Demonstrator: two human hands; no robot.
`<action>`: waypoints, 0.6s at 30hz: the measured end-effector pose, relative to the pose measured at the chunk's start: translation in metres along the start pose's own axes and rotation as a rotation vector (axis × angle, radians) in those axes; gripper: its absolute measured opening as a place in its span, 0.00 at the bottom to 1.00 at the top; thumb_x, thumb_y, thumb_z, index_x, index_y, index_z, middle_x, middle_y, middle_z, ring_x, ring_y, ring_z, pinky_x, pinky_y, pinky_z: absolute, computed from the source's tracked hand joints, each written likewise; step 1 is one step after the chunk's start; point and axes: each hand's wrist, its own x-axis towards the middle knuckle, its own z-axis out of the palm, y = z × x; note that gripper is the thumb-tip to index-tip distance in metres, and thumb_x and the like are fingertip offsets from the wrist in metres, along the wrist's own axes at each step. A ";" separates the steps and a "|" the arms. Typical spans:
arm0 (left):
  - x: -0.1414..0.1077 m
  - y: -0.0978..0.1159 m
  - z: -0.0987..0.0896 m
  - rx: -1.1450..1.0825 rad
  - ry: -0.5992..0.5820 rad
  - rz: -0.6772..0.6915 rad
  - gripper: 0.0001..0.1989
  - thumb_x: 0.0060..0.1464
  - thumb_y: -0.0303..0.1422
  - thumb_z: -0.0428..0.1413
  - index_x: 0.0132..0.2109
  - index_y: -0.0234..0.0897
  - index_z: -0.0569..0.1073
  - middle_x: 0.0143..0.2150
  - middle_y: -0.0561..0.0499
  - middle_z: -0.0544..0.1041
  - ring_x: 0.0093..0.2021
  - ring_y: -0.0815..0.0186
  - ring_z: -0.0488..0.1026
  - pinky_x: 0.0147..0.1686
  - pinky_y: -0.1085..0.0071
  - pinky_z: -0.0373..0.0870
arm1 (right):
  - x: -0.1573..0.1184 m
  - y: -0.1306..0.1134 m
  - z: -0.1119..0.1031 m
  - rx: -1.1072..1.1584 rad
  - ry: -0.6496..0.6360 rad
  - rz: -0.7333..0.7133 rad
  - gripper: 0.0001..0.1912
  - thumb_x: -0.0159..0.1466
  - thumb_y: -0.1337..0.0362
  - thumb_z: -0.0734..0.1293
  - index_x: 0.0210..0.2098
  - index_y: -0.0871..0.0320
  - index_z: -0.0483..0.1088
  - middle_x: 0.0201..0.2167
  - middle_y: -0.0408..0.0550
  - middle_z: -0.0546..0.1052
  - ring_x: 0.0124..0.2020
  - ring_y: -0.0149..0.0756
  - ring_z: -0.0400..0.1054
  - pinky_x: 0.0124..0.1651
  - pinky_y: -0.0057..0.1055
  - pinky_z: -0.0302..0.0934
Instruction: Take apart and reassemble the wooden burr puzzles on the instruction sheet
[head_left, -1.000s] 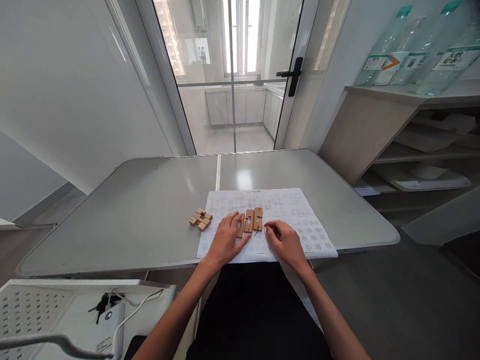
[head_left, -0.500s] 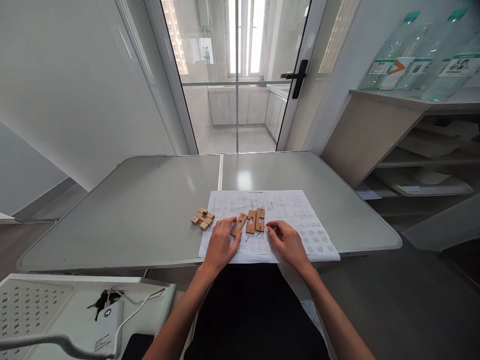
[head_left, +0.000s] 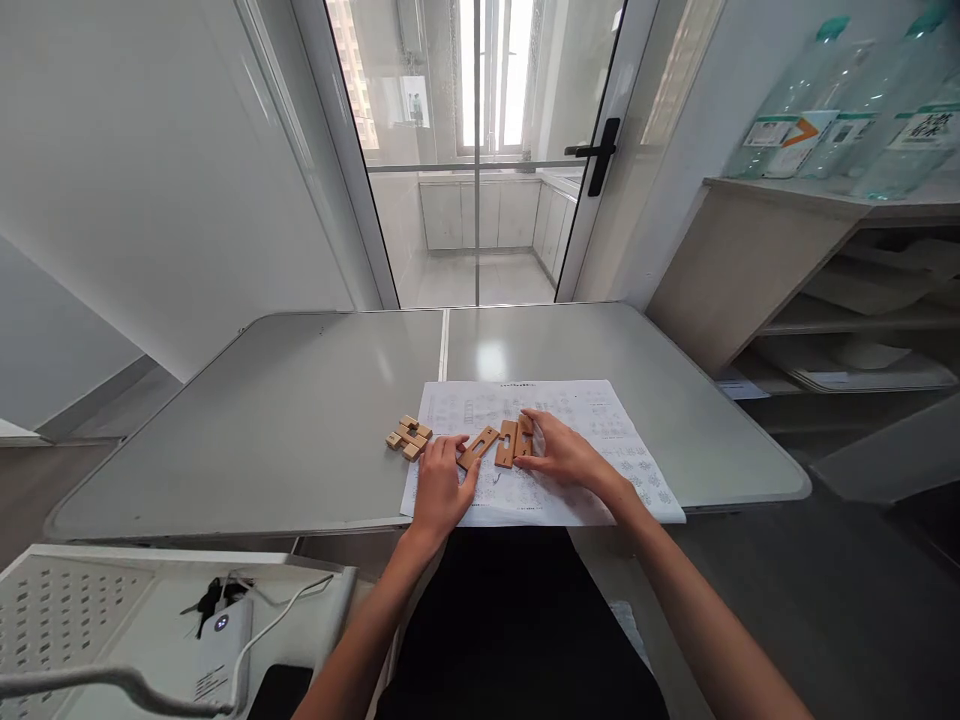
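Observation:
Three flat wooden puzzle pieces lie over a printed instruction sheet (head_left: pixel 600 475). My left hand (head_left: pixel 439 485) holds the leftmost, a slotted wooden piece (head_left: pixel 480 447), between fingers and thumb; it lies slanted. A middle wooden piece (head_left: pixel 505 444) with a cutout lies untouched between my hands. My right hand (head_left: pixel 564 452) grips the rightmost, a notched wooden piece (head_left: pixel 523 438), fingers at its far end and thumb at its near end, hiding part of it. Left of the sheet sits a cluster of small wooden blocks (head_left: pixel 409 437), fitted or lying together.
The grey table (head_left: pixel 300 400) has a seam down its middle. At lower left, a white cart (head_left: pixel 315 600) carries keys, a white power bank (head_left: pixel 223 650) and a cable. On the right stands a shelf (head_left: pixel 787 230) with plastic bottles (head_left: pixel 780 130). A glass door (head_left: pixel 600 160) is behind the table.
My right hand has moved up and left from the sheet onto the rightmost piece and closed on it. The slotted piece in my left hand has turned to a flatter slant.

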 end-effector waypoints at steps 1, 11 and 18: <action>0.000 -0.001 0.000 0.005 -0.003 -0.001 0.15 0.64 0.34 0.57 0.56 0.38 0.71 0.48 0.44 0.76 0.50 0.53 0.73 0.54 0.52 0.70 | 0.002 0.000 -0.001 -0.001 -0.013 0.007 0.42 0.61 0.52 0.76 0.70 0.51 0.59 0.67 0.55 0.67 0.63 0.52 0.67 0.59 0.45 0.66; 0.000 0.000 0.002 0.048 -0.036 -0.007 0.13 0.64 0.34 0.56 0.54 0.38 0.72 0.50 0.42 0.76 0.52 0.49 0.72 0.53 0.50 0.70 | -0.014 -0.013 -0.012 0.437 0.114 0.107 0.42 0.55 0.51 0.79 0.65 0.51 0.65 0.62 0.55 0.68 0.36 0.36 0.77 0.42 0.39 0.76; 0.003 0.001 0.005 0.085 -0.036 -0.007 0.07 0.64 0.32 0.54 0.48 0.39 0.73 0.47 0.43 0.78 0.50 0.48 0.73 0.50 0.50 0.69 | -0.017 -0.019 -0.005 0.990 0.155 0.314 0.37 0.55 0.54 0.80 0.62 0.51 0.70 0.60 0.55 0.71 0.55 0.46 0.75 0.55 0.40 0.75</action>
